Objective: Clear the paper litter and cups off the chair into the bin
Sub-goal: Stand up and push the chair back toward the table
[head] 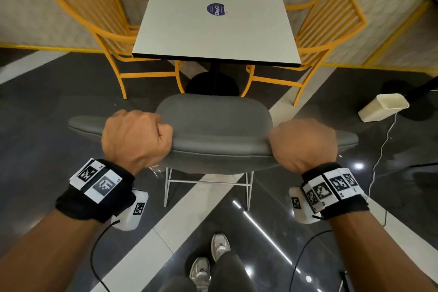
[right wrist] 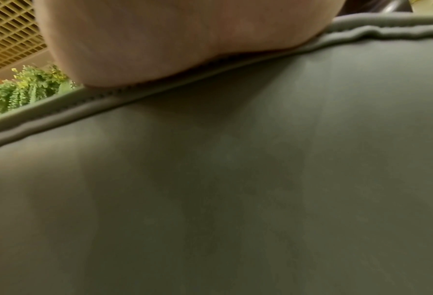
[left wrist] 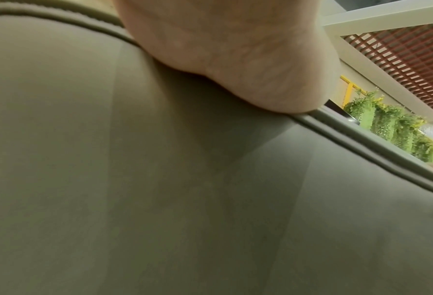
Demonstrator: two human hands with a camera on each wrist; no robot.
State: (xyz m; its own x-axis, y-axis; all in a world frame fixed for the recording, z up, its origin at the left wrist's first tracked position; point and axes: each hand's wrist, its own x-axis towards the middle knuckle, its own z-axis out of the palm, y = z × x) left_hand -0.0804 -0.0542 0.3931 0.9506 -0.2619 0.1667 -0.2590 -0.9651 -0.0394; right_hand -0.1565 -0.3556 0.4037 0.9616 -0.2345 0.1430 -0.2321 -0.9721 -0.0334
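Observation:
A grey upholstered chair (head: 218, 130) stands before me, seen from behind. My left hand (head: 136, 138) grips the top edge of its backrest on the left. My right hand (head: 304, 143) grips the same edge on the right. The seat shows no paper or cups from here; part of it is hidden by the backrest. A cream bin (head: 384, 106) stands on the floor at the right. Both wrist views are filled by the grey chair back (left wrist: 185, 189) (right wrist: 235, 179), with the heel of the left hand (left wrist: 235, 49) and of the right hand (right wrist: 147, 40) pressed on the piped edge.
A white square table (head: 213, 21) stands beyond the chair, flanked by two yellow slatted chairs (head: 94, 19) (head: 324, 23). A white cable (head: 381, 149) runs over the dark glossy floor at the right. My shoes (head: 208, 261) are just behind the grey chair.

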